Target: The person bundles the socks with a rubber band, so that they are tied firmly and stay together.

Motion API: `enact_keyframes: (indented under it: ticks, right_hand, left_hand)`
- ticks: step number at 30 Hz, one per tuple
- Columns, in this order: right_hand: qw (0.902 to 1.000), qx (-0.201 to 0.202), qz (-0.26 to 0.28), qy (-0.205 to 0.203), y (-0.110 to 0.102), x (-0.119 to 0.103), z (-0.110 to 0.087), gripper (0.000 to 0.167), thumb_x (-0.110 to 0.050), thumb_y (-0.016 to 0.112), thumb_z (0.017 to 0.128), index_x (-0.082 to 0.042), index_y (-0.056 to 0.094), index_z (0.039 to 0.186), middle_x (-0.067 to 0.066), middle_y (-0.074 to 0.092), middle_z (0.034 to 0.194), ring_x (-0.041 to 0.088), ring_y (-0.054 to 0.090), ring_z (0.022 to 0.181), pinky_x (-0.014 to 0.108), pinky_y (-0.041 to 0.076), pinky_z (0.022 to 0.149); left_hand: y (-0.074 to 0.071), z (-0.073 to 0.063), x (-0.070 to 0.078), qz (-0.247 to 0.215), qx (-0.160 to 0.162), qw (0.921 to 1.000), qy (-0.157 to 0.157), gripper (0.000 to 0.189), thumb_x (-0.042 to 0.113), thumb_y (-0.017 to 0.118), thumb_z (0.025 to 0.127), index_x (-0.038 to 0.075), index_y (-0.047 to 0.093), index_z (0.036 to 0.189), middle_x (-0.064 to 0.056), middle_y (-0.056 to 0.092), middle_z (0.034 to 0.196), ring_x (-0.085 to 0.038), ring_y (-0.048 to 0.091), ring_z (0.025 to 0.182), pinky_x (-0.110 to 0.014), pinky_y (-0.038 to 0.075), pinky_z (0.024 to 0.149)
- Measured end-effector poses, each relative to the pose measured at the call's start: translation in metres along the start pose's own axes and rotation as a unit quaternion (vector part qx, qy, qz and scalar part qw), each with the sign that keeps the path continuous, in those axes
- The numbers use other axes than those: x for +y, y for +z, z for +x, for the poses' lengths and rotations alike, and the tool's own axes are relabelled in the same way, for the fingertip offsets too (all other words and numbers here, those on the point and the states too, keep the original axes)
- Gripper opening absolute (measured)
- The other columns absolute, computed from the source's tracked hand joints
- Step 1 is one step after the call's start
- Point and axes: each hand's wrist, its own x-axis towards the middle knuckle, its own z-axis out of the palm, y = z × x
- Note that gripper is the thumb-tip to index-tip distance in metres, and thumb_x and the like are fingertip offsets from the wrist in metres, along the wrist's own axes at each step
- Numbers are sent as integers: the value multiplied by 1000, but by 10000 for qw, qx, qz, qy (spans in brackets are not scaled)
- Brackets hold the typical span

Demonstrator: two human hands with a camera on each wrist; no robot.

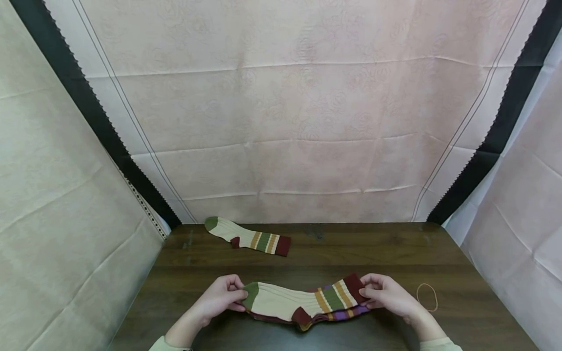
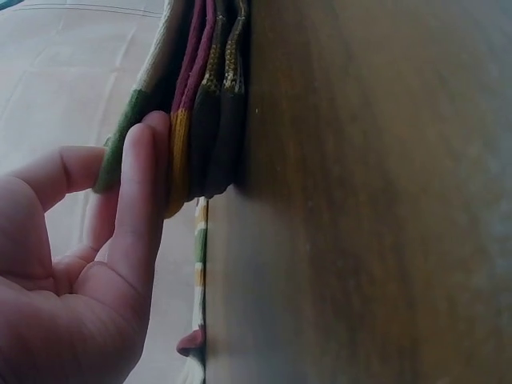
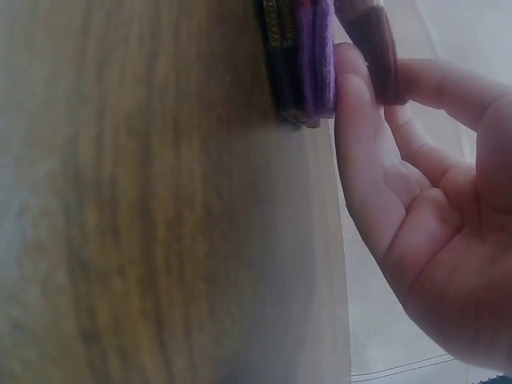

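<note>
A cream ribbed sock (image 1: 285, 300) with a green toe, maroon heel and striped leg is held level near the table's front. My left hand (image 1: 219, 297) pinches its green toe (image 2: 124, 140) between thumb and fingers. At the other end, its maroon cuff (image 3: 380, 60) is pinched by my right hand (image 1: 386, 295). Below it lies a stack of folded-flat socks: a maroon and purple striped sock (image 1: 344, 314) peeks out, and dark socks (image 2: 216, 144) show at the bottom in the left wrist view. A gap separates the cream sock's ends from the stack.
A matching cream sock (image 1: 250, 239) lies flat at the back left of the dark wooden table (image 1: 351, 248). A thin tan rubber band (image 1: 428, 296) rests to the right of my right hand. Pale fabric walls (image 1: 298, 122) enclose the back and sides.
</note>
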Motion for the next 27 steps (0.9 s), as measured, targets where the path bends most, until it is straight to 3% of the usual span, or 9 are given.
enact_keyframes:
  ticks: [6,14,21,27]
  right_hand:
    - [9998,162,-128,49,-1,1,-3,30,-9,61,108,13,56,127,11,69,105,27,71,101,42,64,84]
    - [10000,16,1,-11,-1,-2,-1,26,-7,64,105,12,59,122,10,70,99,25,73,95,39,65,80]
    - [9999,-59,72,-42,-2,-1,-2,25,-4,59,103,14,57,122,13,73,103,31,76,92,37,64,77]
    - [9998,-149,-74,57,-1,2,-2,25,-5,63,103,13,58,120,11,73,96,26,76,88,34,64,74]
  left_hand:
    - [0,2,-2,-5,51,10000,67,11,5,70,97,1,60,99,-4,64,83,-22,74,79,-41,66,76]
    - [0,0,2,-83,-33,10000,6,5,-1,62,99,3,60,99,-17,76,86,-28,78,76,-35,65,70]
    - [-1,1,4,-234,-56,9997,-42,5,0,62,99,4,58,99,-17,75,87,-28,78,77,-34,65,69]
    - [0,1,-1,-89,-137,9999,-31,7,-1,64,98,0,59,101,-17,75,85,-27,78,75,-34,65,69]
